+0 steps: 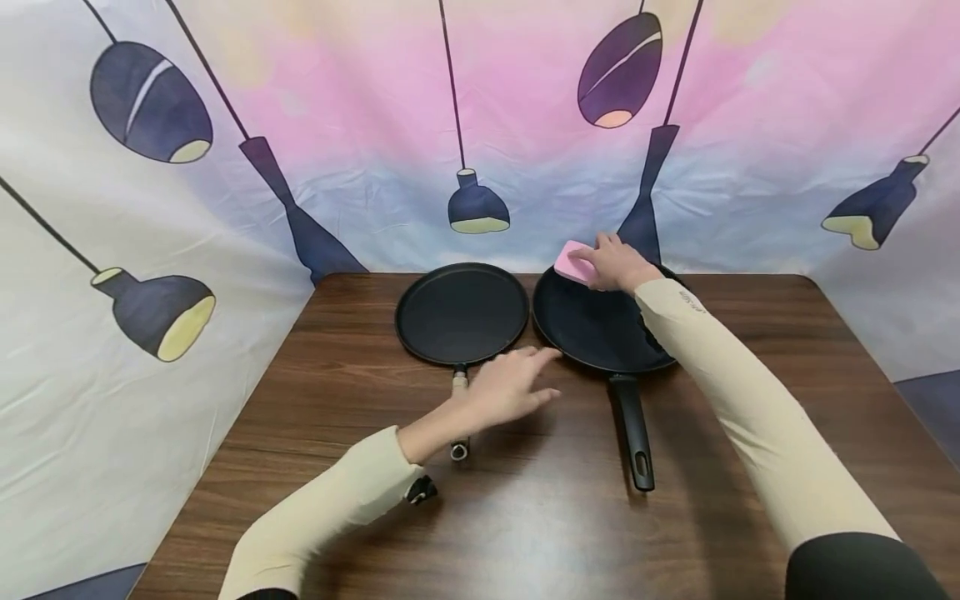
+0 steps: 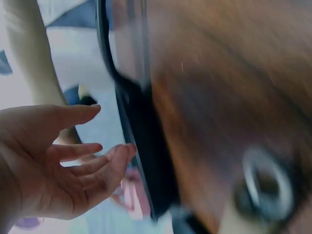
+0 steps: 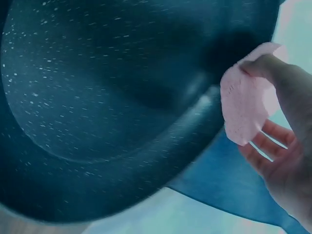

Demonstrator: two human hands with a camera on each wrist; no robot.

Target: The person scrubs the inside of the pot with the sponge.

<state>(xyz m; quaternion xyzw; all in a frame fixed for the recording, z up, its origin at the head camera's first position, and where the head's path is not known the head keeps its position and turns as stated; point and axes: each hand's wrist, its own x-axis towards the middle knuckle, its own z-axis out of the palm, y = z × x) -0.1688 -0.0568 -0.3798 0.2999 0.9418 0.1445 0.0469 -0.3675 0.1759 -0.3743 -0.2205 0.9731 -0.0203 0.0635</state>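
In the head view, my right hand [image 1: 621, 265] pinches a pink sponge [image 1: 573, 261] between thumb and fingers above the far left rim of a black frying pan [image 1: 592, 329]. Small pale specks or droplets dot the pan's inside in the right wrist view, where the sponge [image 3: 246, 100] is at the rim. My left hand [image 1: 510, 387], fingers loosely extended, holds nothing. It hovers between the two pans, partly covering the handle of a flat black crepe pan [image 1: 461, 312]. In the left wrist view, the left hand [image 2: 63, 165] appears beside the frying pan's handle [image 2: 146, 146].
Both pans sit side by side at the far edge of a brown wooden table [image 1: 525, 533], handles toward me. The frying pan's black handle [image 1: 636, 437] points to the near edge. Behind the table hangs a cloth [image 1: 360, 108] printed with lamps.
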